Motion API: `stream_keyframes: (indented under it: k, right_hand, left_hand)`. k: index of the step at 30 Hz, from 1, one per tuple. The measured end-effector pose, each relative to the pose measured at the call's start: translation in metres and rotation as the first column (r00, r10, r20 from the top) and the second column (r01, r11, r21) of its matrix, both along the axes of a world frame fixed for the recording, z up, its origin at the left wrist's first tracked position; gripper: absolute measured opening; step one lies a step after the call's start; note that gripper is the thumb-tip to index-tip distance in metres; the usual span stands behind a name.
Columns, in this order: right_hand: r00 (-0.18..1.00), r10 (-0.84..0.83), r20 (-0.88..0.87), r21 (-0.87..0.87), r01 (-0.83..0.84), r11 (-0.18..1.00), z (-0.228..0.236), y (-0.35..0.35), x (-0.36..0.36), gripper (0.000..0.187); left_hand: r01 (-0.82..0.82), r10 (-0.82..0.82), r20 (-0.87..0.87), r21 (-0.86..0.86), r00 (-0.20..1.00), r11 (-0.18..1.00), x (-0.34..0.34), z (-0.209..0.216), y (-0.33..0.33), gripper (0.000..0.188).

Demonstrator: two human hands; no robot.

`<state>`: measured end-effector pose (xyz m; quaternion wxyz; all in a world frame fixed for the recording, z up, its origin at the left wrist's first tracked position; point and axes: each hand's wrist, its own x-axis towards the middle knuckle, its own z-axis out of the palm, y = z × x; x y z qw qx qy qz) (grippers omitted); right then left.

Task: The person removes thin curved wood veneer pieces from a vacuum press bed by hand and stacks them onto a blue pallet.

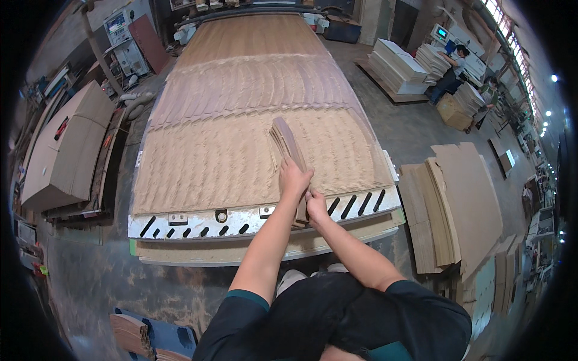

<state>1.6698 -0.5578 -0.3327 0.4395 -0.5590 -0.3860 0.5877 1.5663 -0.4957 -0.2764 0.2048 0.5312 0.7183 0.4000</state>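
Note:
Over the near edge of a long machine bed, both my hands grip a small bundle of curved wooden strips [290,138], which points away from me. My left hand [294,180] is closed round the bundle's middle. Lower down and slightly to the right, my right hand [316,207] is closed on its near end; the fingers are partly hidden. Under the strips lies a board thickly covered with ridged tan sawdust [198,162]. Farther up the bed, rows of curved cut wooden pieces [241,87] show through a lighter dusting, and beyond them is smooth brown board [253,36].
A slotted metal edge [198,225] borders the bed's near end. Stacked boards stand left [60,156] and cardboard-like sheets [466,204] right. A blue container with curved wooden pieces [129,334] sits lower left. Far right, a person [451,69] stands beside pale panel stacks [397,63].

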Motion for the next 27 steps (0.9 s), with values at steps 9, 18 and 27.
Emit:
stream_keyframes:
  k: [9, 18, 27]
  right_hand:
    - [0.979, 0.11, 0.173, 0.04, -0.119, 0.992, 0.021, -0.001, 0.026, 0.038]
    - [0.259, -0.148, 0.955, 0.11, 0.153, 0.982, 0.035, 0.095, 0.23, 0.054]
    - [0.255, -0.107, 0.961, 0.085, 0.095, 0.992, 0.012, 0.125, 0.281, 0.051]
  left_hand:
    - [0.042, -0.04, 0.029, -0.075, 0.999, 0.996, 0.005, -0.039, 0.025, 0.12]
    - [0.004, -0.004, 0.004, -0.112, 1.0, 0.994, 0.004, -0.022, 0.017, 0.111]
    - [0.018, -0.022, -0.033, -0.123, 0.999, 0.992, 0.014, -0.024, 0.02, 0.112]
